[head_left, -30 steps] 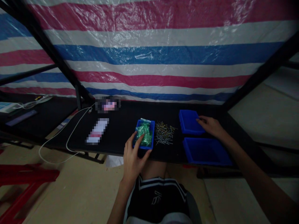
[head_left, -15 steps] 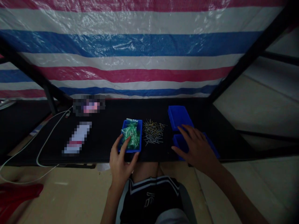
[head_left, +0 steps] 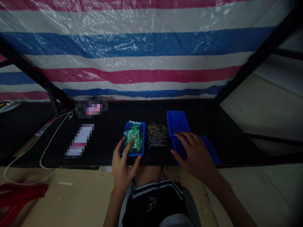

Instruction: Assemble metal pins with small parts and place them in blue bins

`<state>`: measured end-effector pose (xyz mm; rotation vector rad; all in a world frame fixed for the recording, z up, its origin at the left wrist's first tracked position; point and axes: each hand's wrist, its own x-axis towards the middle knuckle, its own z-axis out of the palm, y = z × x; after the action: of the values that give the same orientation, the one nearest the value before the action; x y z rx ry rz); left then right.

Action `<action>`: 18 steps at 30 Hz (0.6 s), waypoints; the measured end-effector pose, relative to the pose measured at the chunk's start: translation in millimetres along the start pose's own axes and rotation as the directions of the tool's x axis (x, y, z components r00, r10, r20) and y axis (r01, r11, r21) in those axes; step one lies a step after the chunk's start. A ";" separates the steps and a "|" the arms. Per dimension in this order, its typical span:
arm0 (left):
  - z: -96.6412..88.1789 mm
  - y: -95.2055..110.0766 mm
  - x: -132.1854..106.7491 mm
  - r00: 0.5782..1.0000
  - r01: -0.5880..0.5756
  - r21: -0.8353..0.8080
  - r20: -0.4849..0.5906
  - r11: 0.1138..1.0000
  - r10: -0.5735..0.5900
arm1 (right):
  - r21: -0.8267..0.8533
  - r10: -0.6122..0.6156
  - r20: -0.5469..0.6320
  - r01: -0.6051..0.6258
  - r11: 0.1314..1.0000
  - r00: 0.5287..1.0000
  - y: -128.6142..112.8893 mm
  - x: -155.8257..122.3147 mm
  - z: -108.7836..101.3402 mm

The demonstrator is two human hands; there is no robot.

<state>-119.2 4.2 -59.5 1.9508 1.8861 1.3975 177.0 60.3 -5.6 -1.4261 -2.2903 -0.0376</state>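
Observation:
My left hand [head_left: 123, 165] rests with spread, bent fingers around the near left part of a blue plastic bin [head_left: 144, 142]. Its thumb is at the near wall, and a fingertip reaches over the green plastic packets [head_left: 134, 138] inside. My right hand [head_left: 195, 154] spans a second blue bin [head_left: 211, 151], gripping it from above and hiding much of its inside. Right behind that bin stands another blue bin [head_left: 178, 121], apparently touching it. Between the hands lies a loose pile of thin metal screws or nails [head_left: 156, 135], silver and brassy.
The bins stand on a black tabletop [head_left: 132, 110]. At left are a blurred-out pale object [head_left: 80, 140], a blurred-out dark and pink object [head_left: 92, 108] and a white cable [head_left: 46, 148]. A striped tarp [head_left: 151, 44] hangs behind. Red fabric or plastic [head_left: 22, 197] shows at lower left.
The two right-hand bins have shifted left, closer to the metal pile, along with my right hand. My left hand and its bin stay in place; the view has turned slightly.

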 end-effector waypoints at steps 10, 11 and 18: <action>-1.8 1.0 0.8 1.000 -0.028 0.074 0.004 0.997 0.028 | 0.005 -0.030 0.017 0.030 1.000 0.999 -5.9 -1.3 -1.9; -2.0 1.0 0.8 0.999 -0.035 0.088 0.005 0.996 0.034 | 0.007 -0.032 0.019 0.031 0.999 0.999 -5.9 -1.1 -1.8; -2.5 2.2 0.9 0.999 -0.051 0.138 0.003 0.989 0.051 | 0.011 -0.037 0.027 0.037 0.999 0.999 -6.8 0.9 -1.5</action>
<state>-119.3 3.2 -56.3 2.0742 1.9969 1.3129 171.4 57.6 -2.5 -1.3877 -2.3356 -0.0173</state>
